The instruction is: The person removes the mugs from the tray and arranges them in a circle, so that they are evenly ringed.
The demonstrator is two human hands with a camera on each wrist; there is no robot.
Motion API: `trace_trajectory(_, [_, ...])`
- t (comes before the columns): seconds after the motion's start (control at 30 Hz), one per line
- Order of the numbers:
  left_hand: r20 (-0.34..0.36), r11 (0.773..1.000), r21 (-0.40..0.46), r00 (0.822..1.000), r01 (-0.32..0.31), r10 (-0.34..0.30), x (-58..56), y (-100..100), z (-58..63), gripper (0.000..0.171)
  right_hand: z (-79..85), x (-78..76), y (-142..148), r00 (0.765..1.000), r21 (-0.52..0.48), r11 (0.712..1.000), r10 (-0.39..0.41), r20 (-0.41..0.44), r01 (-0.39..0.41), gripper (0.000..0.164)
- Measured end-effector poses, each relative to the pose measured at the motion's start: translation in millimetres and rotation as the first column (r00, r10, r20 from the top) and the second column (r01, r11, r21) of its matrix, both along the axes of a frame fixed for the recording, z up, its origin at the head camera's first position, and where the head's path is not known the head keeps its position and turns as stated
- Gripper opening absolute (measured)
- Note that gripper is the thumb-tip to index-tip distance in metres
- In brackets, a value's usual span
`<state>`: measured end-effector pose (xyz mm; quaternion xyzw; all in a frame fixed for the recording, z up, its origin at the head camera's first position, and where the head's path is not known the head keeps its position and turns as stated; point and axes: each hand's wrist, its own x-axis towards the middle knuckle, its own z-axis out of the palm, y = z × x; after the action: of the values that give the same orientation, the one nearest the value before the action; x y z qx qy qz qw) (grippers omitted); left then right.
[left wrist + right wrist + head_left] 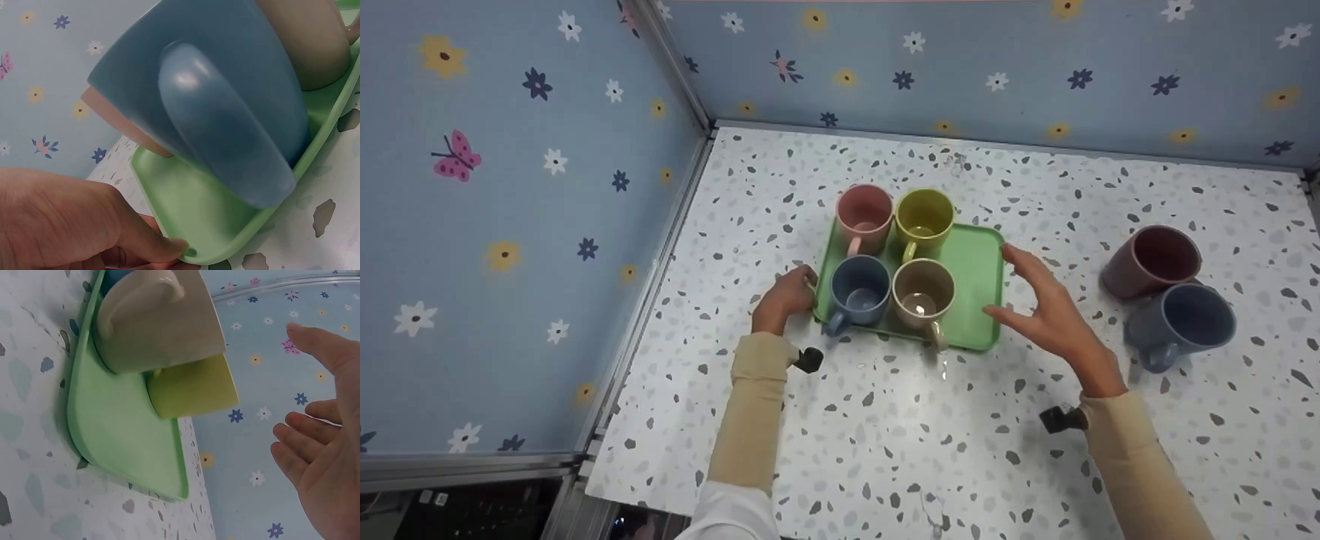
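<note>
A green tray [976, 286] carries a pink mug [864, 214], a yellow-green mug [924, 217], a blue mug [860, 291] and a beige mug [922, 294]. All stand upright in two rows on its left and middle; the right strip is bare. My left hand [789, 297] pinches the tray's left edge near the front corner, thumb over the rim and fingers partly hidden under it in the left wrist view. My right hand [1051, 313] is held beside the tray's right edge, thumb and fingers spread apart, with nothing in it.
To the right on the speckled table [885, 442] stand a dark red mug [1147, 264] and another blue mug [1181, 324], close together. Flowered blue panels [945, 67] border the table at the back and left.
</note>
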<state>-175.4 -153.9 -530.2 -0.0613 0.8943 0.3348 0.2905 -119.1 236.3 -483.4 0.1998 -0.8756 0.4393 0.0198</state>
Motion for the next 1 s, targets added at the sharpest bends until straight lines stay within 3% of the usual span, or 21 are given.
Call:
trace_trajectory(0.43, [-0.038, 1.000, -0.004, 0.999, 0.028, -0.028, -1.0, 0.4, -0.9, 0.040, -25.2, -4.6, -46.8, 0.985, -0.003, 0.992, 0.127, 0.119, -0.127, 0.097])
trace_trajectory(0.77, [-0.046, 1.000, 0.011, 0.999, 0.026, -0.025, 0.4, -0.3, -2.9, 0.039, -39.6, -12.6, -69.0, 0.985, -0.049, 0.986, 0.159, 0.064, -0.156, 0.103])
trace_trajectory(1.0, [-0.018, 1.000, 0.007, 1.000, 0.014, -0.014, -0.2, -1.5, -1.8, 0.041, -41.7, -16.6, -74.2, 0.985, -0.081, 0.987, 0.148, 0.090, -0.141, 0.109])
